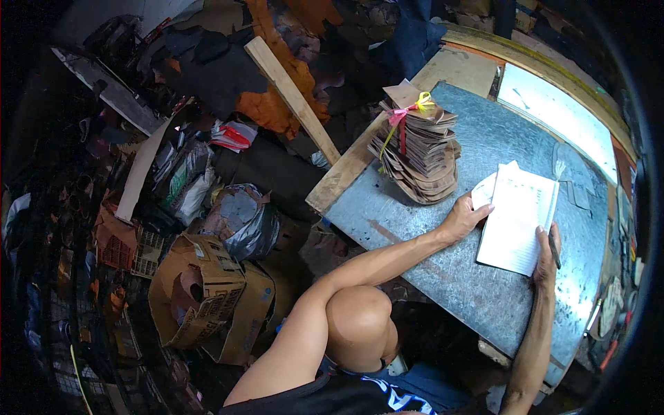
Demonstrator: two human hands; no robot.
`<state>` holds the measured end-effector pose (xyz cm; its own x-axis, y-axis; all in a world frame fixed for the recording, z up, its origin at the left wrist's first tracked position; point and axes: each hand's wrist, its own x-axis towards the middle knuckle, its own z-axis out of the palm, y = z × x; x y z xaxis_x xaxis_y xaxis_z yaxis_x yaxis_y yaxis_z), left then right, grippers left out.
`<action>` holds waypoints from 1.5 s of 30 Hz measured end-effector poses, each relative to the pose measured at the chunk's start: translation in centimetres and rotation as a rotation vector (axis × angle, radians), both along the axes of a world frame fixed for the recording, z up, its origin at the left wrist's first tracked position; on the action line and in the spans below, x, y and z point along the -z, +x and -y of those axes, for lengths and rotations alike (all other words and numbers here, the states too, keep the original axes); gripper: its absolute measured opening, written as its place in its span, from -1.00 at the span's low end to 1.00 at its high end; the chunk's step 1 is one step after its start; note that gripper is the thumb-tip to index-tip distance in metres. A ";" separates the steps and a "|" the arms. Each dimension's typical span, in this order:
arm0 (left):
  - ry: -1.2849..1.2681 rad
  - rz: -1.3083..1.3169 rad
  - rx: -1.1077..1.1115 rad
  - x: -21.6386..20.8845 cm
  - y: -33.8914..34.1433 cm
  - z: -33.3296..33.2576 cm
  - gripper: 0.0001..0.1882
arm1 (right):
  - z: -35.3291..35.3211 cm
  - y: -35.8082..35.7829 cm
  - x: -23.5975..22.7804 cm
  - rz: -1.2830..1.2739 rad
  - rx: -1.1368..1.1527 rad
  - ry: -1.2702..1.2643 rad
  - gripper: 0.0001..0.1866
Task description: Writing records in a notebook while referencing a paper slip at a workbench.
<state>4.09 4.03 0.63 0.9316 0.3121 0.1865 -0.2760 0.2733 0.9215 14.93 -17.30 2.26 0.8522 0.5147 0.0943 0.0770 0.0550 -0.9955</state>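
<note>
A white notebook (515, 221) with handwriting on its open page is held tilted above the metal-topped table (387, 228). My left hand (463, 220) grips its left edge, thumb on top, along with a small white paper (483, 191) that sticks out beside it. On the right edge my right hand (546, 254) is closed, its thumb lying over the page. A dark pen (554, 250) rests along the fingers of that hand. Just beyond my left hand stands a tall stack of brown leather pieces (425, 155), tied with pink and yellow ribbon (408, 111).
A wooden plank (290, 100) leans against the table's far left corner. Left of my knee sit an open cardboard box (200, 290) and a stuffed plastic bag (242, 221). Leather scraps (270, 111) pile up behind. A white panel (557, 117) lies along the far right edge.
</note>
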 end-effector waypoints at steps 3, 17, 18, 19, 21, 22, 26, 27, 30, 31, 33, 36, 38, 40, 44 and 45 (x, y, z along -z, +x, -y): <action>0.002 0.025 -0.013 0.1 -0.1 0.0 -0.61 | 0.1 0.1 0.2 -0.007 -0.002 0.003 -0.47; 0.203 -0.184 -0.148 0.1 -0.3 -0.3 -0.69 | 0.4 0.5 1.0 -0.020 0.036 -0.063 -0.49; 0.161 -0.184 -0.139 0.2 -0.5 -0.5 -0.70 | -0.2 0.4 0.8 -0.028 0.018 -0.029 -0.54; 0.127 -0.186 -0.138 0.2 -0.6 -0.9 -0.71 | -0.6 0.3 0.6 -0.037 -0.009 0.013 -0.58; 0.053 -0.102 -0.090 0.4 -0.4 -0.7 -0.72 | -0.5 0.3 0.3 -0.048 -0.032 0.010 -0.59; 0.063 -0.076 -0.082 0.5 -0.2 -0.6 -0.71 | -0.4 0.5 0.4 -0.068 -0.029 0.062 -0.58; -0.007 -0.043 -0.036 0.7 0.4 0.0 -0.69 | 0.5 0.6 0.3 -0.084 -0.014 0.034 -0.55; 0.002 -0.062 -0.033 0.8 0.4 0.1 -0.69 | 0.6 0.6 0.3 -0.085 -0.010 0.030 -0.55; 0.006 -0.094 -0.023 0.7 0.3 0.1 -0.69 | 0.6 0.5 0.3 -0.084 -0.005 0.009 -0.51; 0.006 -0.101 -0.021 0.7 0.1 -0.1 -0.68 | 0.5 0.4 0.3 -0.086 -0.008 0.015 -0.50; 0.018 -0.104 -0.029 0.6 -0.2 -0.3 -0.68 | 0.3 0.2 0.4 -0.088 -0.012 0.023 -0.49; 0.017 -0.091 -0.025 0.8 0.0 -0.3 -0.69 | 0.3 0.2 0.2 -0.081 -0.002 0.005 -0.51; 0.015 -0.077 -0.021 0.8 0.0 -0.3 -0.69 | 0.2 0.3 0.3 -0.092 -0.014 0.048 -0.55; -0.012 -0.059 -0.026 0.8 0.1 -0.2 -0.69 | 0.2 0.3 0.1 -0.096 -0.012 0.037 -0.56; -0.029 -0.060 -0.015 0.5 0.1 -0.1 -0.69 | 0.4 0.2 -0.1 -0.082 -0.009 0.017 -0.58; -0.028 -0.054 -0.018 0.4 0.2 0.1 -0.68 | 0.4 0.3 -0.1 -0.083 -0.011 0.018 -0.58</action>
